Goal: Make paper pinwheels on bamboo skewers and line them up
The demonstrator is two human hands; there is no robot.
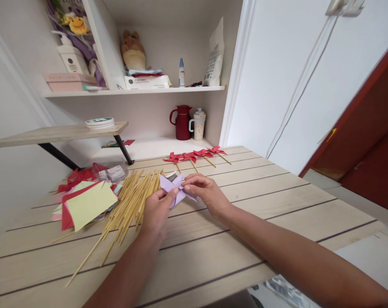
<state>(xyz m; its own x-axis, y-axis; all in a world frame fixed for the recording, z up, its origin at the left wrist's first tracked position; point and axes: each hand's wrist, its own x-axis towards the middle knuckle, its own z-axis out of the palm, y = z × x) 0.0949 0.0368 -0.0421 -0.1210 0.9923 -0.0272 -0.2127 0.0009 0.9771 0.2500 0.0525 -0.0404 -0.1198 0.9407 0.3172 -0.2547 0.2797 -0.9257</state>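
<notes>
A lilac paper pinwheel (170,185) with folded blades is held up between my two hands, just above the table. My left hand (158,208) pinches its lower left side, thumb on top. The fingers of my right hand (208,192) are closed on the pinwheel near its middle, on the right; whether they also hold a small pin is too fine to make out. Wooden sticks (130,205) lie in a loose pile beside my left hand. Beyond my hands, several red paper pinwheels (203,153) on sticks rest in a row along the table's back.
Coloured paper sheets (89,205) are stacked at the left, with red paper pieces (77,177) and a clear plastic box (113,172) behind. A small raised shelf (59,133) stands at the back left. A red jug (183,124) and a tumbler (198,126) sit in the cabinet.
</notes>
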